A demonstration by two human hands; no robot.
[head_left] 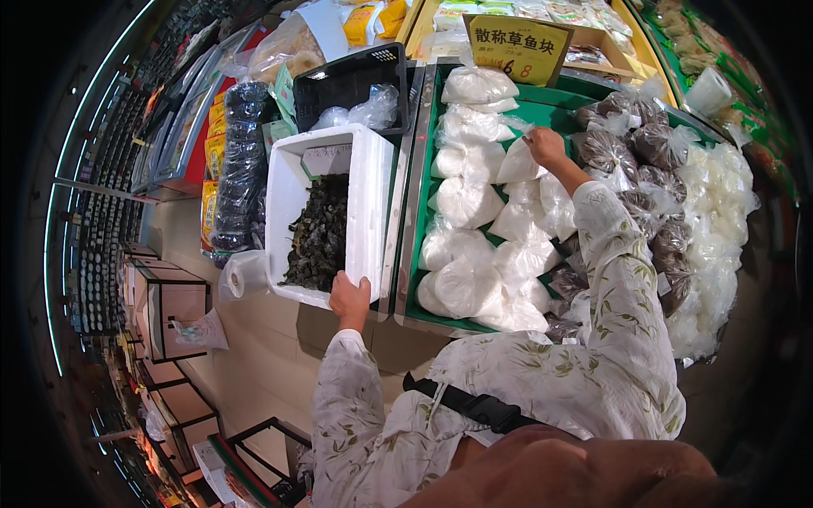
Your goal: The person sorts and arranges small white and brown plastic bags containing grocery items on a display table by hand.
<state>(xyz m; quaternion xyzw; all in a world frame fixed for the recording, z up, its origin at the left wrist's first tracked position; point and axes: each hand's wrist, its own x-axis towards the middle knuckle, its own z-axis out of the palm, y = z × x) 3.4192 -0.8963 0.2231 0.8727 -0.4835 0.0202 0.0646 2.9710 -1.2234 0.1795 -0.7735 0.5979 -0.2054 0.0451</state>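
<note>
My left hand (350, 298) is closed over the near rim of a white foam box (371, 212). Dark, crinkled dried pieces (320, 233) lie heaped inside it; I cannot tell their kind. My right hand (546, 146) reaches over the green display bin (542, 106) and pinches the gathered top of a clear plastic bag of white powder or fine grains (518, 162). Several similar white bags (466, 203) sit in rows to its left and nearer to me. To its right are bags with dark brownish contents (605, 148).
A black crate (351, 85) with clear plastic film stands behind the foam box. Left of the box are dark wrapped packs (240, 161) and a clear bag roll (244, 273). A yellow sign (518, 51) stands at the bin's far edge. Bags with pale contents (711, 229) fill the right side.
</note>
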